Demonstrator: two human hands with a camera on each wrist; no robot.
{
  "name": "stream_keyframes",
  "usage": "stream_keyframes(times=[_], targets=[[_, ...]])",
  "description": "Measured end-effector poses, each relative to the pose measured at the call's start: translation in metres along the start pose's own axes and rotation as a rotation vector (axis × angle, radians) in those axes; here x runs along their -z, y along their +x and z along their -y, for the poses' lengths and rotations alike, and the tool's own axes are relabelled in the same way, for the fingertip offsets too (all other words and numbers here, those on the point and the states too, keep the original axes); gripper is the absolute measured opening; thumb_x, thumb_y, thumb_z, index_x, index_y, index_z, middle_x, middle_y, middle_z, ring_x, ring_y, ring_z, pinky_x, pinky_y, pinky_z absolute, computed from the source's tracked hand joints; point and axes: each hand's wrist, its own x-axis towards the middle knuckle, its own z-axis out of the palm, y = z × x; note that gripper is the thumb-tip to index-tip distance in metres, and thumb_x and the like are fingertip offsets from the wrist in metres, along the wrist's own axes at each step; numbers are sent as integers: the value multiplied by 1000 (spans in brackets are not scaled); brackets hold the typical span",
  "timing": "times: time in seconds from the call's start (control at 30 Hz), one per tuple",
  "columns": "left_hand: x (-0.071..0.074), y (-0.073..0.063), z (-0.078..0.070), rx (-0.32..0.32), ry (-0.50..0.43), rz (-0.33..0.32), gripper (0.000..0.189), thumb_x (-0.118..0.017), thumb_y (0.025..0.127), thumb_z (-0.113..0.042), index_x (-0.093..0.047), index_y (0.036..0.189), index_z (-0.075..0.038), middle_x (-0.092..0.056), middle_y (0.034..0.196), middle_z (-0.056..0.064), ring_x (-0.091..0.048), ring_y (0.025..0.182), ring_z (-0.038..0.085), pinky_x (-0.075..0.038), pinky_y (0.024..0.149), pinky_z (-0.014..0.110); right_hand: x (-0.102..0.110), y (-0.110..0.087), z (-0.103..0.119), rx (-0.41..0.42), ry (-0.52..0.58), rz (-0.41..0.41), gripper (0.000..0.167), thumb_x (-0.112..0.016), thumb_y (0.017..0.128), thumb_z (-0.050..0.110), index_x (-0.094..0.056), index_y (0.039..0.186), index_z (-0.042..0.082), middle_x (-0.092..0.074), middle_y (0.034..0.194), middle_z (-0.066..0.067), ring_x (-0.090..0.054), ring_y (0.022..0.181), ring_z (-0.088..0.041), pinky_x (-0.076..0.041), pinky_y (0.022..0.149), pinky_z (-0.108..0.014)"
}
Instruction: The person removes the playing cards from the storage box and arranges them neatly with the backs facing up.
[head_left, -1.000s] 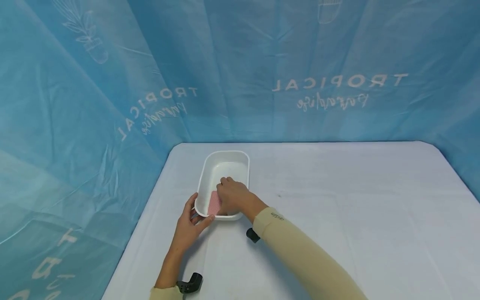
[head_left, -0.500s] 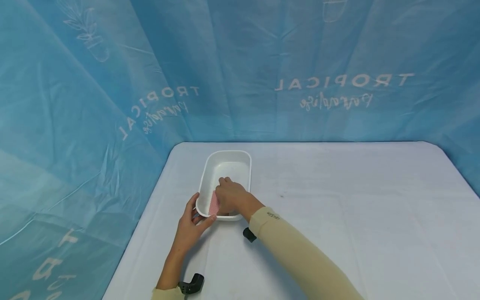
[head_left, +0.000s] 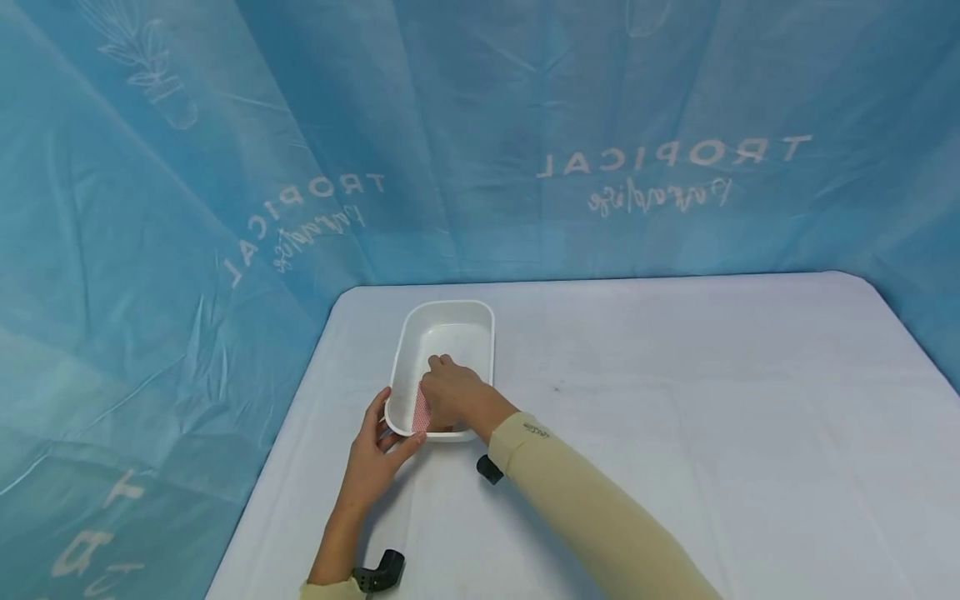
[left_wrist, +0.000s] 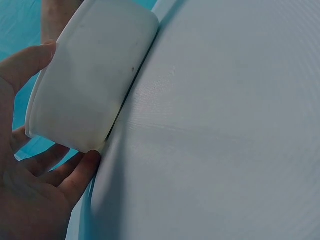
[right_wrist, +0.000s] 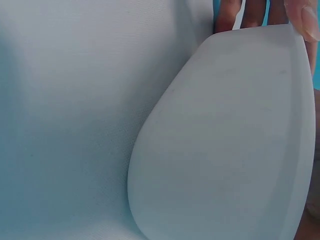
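Note:
A white oblong tub [head_left: 477, 321] stands on the table. My left hand [head_left: 371, 462] holds its near left corner. In the left wrist view, the thumb [left_wrist: 30, 62] lies on the rim and the fingers [left_wrist: 77, 177] reach round the tub's end, low against its wall. Inside the near part of the tub, my right hand [head_left: 453, 396] has its fingers bent over a flat red-and-white patterned piece [head_left: 421, 412]. Only the left strip of that piece shows; its kind is unclear, and the right fingertips are hidden. The right wrist view shows mainly the tub's outer wall [right_wrist: 220, 135].
A white cloth covers the table [head_left: 675, 417]. Blue printed curtains [head_left: 480, 217] hang behind it and on the left. Black wrist devices sit on both arms, the left one [head_left: 381, 571] just above the table.
My right hand has shifted slightly left within the tub, covering more of the patterned piece, so a narrower strip shows. The left hand keeps its hold at the corner. The head view shifts slightly.

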Motion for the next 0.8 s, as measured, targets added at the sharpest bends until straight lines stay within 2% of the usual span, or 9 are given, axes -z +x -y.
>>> stream_keyframes(times=[0.2, 0.37, 0.5, 0.63, 0.73, 0.8], targets=[[0, -1, 0, 13, -11, 11, 89, -80, 79, -33, -26, 150, -30, -43, 141, 10, -59, 113, 27, -53, 89, 34, 2, -1, 0, -16, 28, 22, 38, -80, 69, 53, -64, 79, 19, -47, 101, -1, -42, 95, -17, -48, 68, -27], [2, -6, -17, 29, -21, 37, 89, -79, 82, -27, -24, 152, -20, -41, 143, 17, -56, 116, 33, -52, 91, 40, 1, 0, 0, -34, 41, 31, 52, -80, 66, 56, -65, 94, 15, -46, 102, -1, -41, 95, -16, -48, 69, -27], [4, -6, -28, 2, -26, 50, 88, -76, 84, -22, -21, 152, -13, -40, 142, 22, -55, 116, 39, -53, 90, 36, 3, 2, -1, -42, 47, 19, 62, -79, 65, 60, -64, 101, 13, -45, 102, -1, -41, 95, -16, -48, 70, -27], [4, -1, -18, 1, -15, 36, 89, -77, 83, -26, -22, 153, -19, -41, 142, 18, -56, 115, 35, -52, 89, 31, 7, 2, -3, -45, 56, 8, 56, -81, 64, 58, -63, 94, 14, -45, 101, -1, -40, 95, -17, -48, 69, -26], [3, 1, -5, 20, -12, 22, 90, -79, 80, -31, -24, 151, -27, -43, 142, 12, -57, 115, 28, -52, 91, 32, 6, 2, -4, -54, 62, 21, 49, -82, 64, 54, -63, 89, 16, -44, 101, -1, -40, 95, -17, -47, 68, -26], [2, 0, -2, 18, -11, 16, 90, -80, 80, -31, -25, 151, -28, -43, 142, 11, -57, 114, 27, -52, 91, 34, 4, 2, -5, -61, 61, 31, 50, -82, 64, 54, -63, 91, 16, -44, 102, 0, -39, 95, -16, -47, 70, -26]])
